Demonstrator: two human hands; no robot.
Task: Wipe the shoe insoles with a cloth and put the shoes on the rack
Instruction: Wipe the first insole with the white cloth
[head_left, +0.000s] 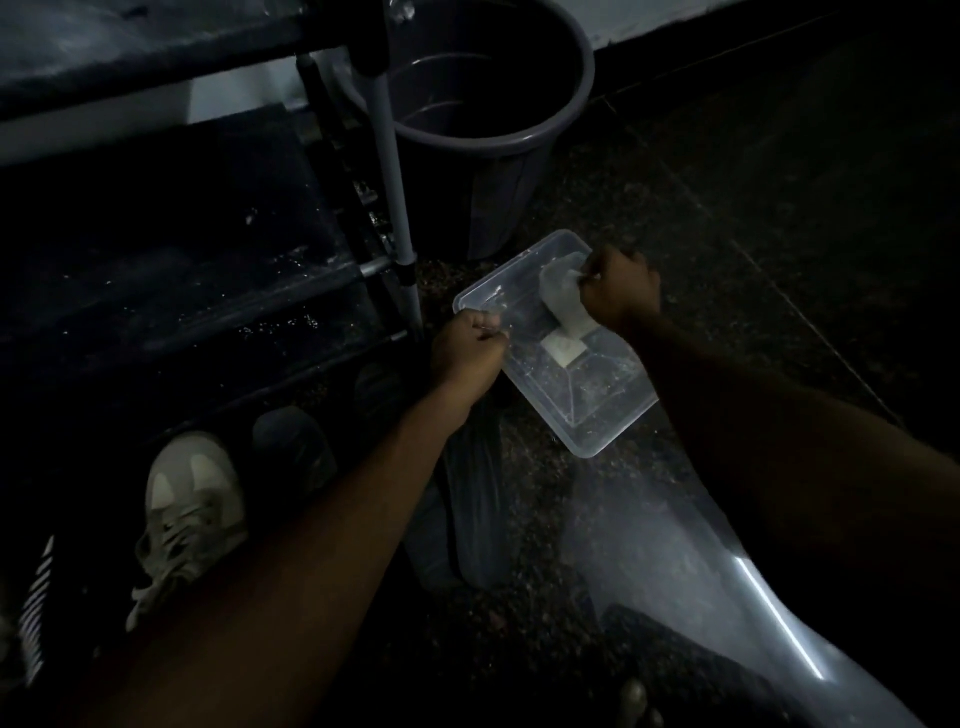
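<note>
The scene is dim. A clear plastic tub (597, 415) sits tilted on the floor in the middle. My left hand (465, 353) grips its left rim. My right hand (621, 288) holds a white cloth (563, 306) that hangs down into the tub, its lower end touching the bottom. A pale lace-up sneaker (189, 509) lies at the lower left, with a dark shoe (293, 447) just to its right. The dark shoe rack (208, 291) with its metal post fills the left side.
A grey bucket (488, 124) stands behind the tub, close to the rack's post. A shiny grey plastic surface (691, 566) curves across the lower right. A dark cloth-like item (472, 493) lies on the speckled floor between my arms. Dark open floor stretches to the right.
</note>
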